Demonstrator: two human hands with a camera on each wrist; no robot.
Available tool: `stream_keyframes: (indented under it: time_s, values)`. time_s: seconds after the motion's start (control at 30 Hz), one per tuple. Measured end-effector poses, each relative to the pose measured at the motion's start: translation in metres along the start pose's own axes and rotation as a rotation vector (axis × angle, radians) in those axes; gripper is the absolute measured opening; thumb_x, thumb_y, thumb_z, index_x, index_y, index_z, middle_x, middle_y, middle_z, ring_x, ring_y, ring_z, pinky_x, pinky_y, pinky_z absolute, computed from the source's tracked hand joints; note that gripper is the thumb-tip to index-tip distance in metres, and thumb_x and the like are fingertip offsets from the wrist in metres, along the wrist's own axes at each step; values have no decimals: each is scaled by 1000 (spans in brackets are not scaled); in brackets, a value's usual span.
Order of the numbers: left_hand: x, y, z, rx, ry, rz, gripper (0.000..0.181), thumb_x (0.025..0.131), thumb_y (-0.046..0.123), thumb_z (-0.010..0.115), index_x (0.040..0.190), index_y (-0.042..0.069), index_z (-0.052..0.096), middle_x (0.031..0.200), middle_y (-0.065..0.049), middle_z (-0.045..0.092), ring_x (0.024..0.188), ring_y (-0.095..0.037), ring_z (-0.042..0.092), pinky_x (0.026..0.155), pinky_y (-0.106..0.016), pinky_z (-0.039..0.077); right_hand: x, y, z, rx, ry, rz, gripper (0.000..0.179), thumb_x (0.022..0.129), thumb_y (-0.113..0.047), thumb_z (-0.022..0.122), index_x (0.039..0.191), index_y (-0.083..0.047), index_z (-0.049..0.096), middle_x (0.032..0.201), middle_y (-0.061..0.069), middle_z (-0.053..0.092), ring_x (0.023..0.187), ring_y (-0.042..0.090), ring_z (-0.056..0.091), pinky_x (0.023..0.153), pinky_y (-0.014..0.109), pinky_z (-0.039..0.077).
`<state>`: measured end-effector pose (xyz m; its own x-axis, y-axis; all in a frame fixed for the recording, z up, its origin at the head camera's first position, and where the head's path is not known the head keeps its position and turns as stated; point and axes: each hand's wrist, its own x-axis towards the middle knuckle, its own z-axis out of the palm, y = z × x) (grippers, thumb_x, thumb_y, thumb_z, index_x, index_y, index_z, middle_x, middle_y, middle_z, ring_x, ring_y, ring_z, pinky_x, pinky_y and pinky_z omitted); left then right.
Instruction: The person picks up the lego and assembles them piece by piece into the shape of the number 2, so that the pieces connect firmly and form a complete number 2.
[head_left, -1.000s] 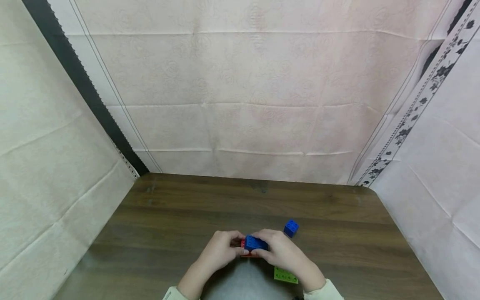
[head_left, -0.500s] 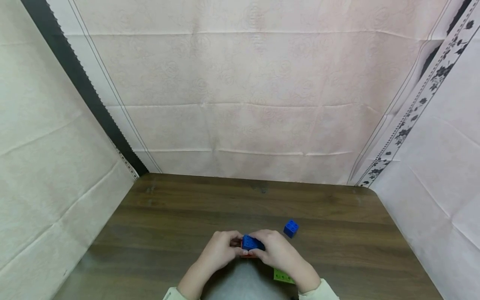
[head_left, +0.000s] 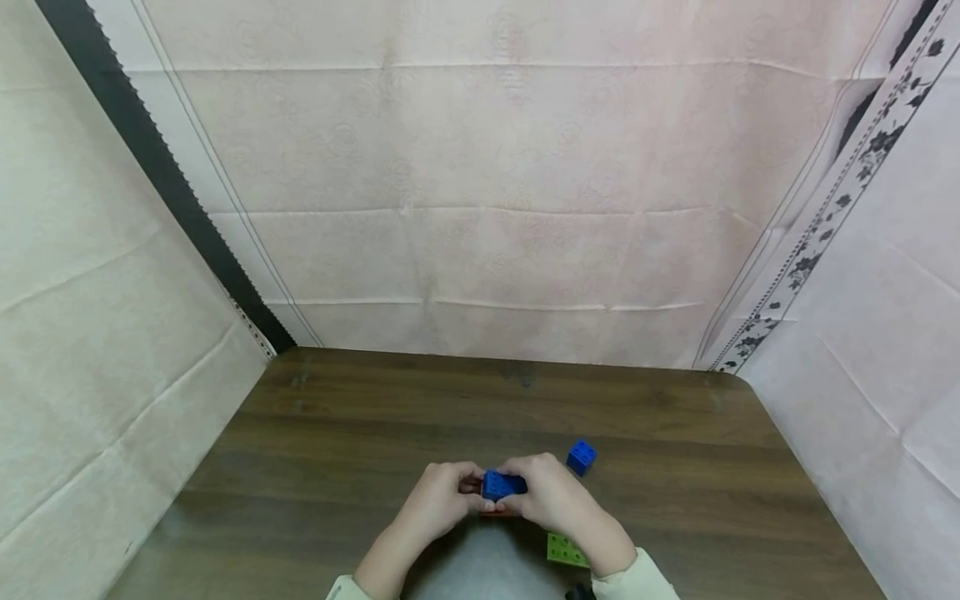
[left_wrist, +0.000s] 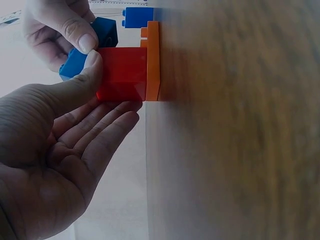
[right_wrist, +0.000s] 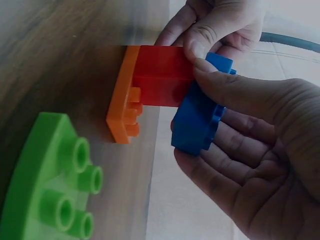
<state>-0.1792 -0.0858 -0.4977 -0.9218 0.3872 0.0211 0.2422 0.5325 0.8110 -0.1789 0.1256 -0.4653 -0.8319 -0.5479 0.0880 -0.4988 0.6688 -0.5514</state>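
Observation:
A red brick (left_wrist: 124, 74) stands on an orange plate brick (right_wrist: 120, 107) that lies on the table. My left hand (head_left: 447, 500) holds the red brick between thumb and fingers, its thumb near the top edge in the left wrist view. A long blue brick (right_wrist: 197, 117) sits at the top of the red one, jutting out past it toward the right and looking slightly tilted in the right wrist view. My right hand (head_left: 551, 496) pinches this blue brick, thumb on the near side and fingers on the far side. Both thumbs nearly meet.
Beyond my right hand lies a smaller blue brick (head_left: 581, 457) on the wooden table (head_left: 375, 417). A green brick with studs (right_wrist: 35, 180) lies by my right forearm. Some black object (head_left: 579, 592) shows at the bottom edge. Pale cloth hangs around the table.
The long blue brick has shifted slightly left over the red brick, and my right hand has moved with it. My left hand stays in place.

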Motion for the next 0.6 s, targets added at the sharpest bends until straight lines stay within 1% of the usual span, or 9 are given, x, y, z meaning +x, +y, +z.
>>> stream_keyframes:
  time_s: [0.13, 0.27, 0.4, 0.6]
  values:
    - [0, 1, 0, -2, -4, -10, 20, 83, 19, 84, 99, 13, 75, 92, 2, 74, 85, -12, 71, 73, -30, 58, 2, -1, -1, 6, -13, 24, 28, 86, -26, 82, 110, -15, 75, 101, -6, 73, 90, 5, 66, 74, 27, 54]
    - [1, 1, -1, -1, -9, -15, 21, 83, 19, 84, 100, 12, 75, 92, 2, 74, 86, -12, 71, 74, -32, 59, 3, -3, -2, 10, -20, 26, 28, 84, -24, 83, 109, -14, 75, 100, -6, 74, 88, 5, 66, 72, 26, 54]
    - [1, 0, 0, -2, -6, -19, 21, 83, 20, 84, 100, 12, 75, 93, 1, 74, 86, -13, 71, 74, -32, 59, 4, -5, -3, 13, -32, 33, 27, 84, -23, 84, 108, -15, 75, 99, -6, 73, 87, 4, 66, 72, 26, 53]
    - [1, 0, 0, -15, -8, -30, 20, 83, 18, 84, 99, 11, 74, 92, 0, 74, 83, -12, 71, 72, -28, 58, 4, -7, -4, -14, -47, 36, 25, 84, -24, 84, 106, -16, 75, 98, -7, 73, 86, 4, 65, 71, 25, 53]
